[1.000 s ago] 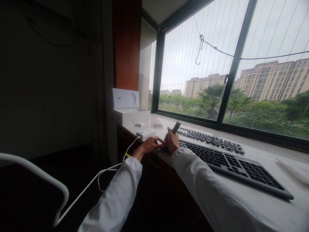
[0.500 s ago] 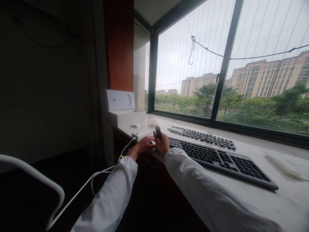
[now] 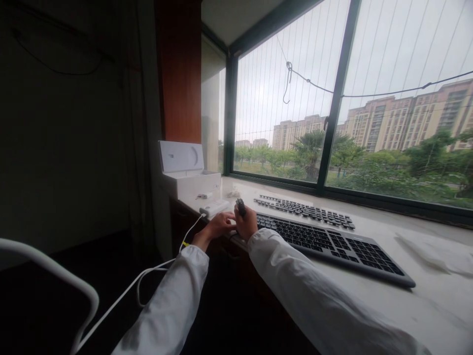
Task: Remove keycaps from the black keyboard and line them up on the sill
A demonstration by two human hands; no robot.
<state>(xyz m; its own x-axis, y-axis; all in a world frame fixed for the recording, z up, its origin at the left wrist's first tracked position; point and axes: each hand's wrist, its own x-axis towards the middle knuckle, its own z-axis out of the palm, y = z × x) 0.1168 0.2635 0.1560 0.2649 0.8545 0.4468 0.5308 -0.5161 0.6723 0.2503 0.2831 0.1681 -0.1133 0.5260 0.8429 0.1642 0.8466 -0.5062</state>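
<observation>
My right hand (image 3: 247, 224) is wrapped round a short black tool (image 3: 241, 207), whose upper end sticks out above my fist; its lower part and tip are hidden. Right against it is my left hand (image 3: 219, 224), with fingers drawn together at the left end of the black keyboard (image 3: 325, 244). What those fingers hold, if anything, is hidden. The keyboard lies along the front of the white countertop (image 3: 439, 301). Behind it, rows of loose black keycaps (image 3: 306, 209) are laid out. Beside my left hand rests a white block-shaped device (image 3: 213, 208) with a cable plugged in.
An open white box (image 3: 192, 183) stands at the counter's left end, with small pieces (image 3: 204, 195) in front. A white cable (image 3: 188, 231) hangs over the edge. Clear plastic wrapping (image 3: 432, 251) lies at the right. A white tube (image 3: 55, 271) curves at the lower left.
The view has shifted slightly, so the counter and window sit a little further left. The black tool is turned a little in my right hand. Both hands stay together at the keyboard's left end.
</observation>
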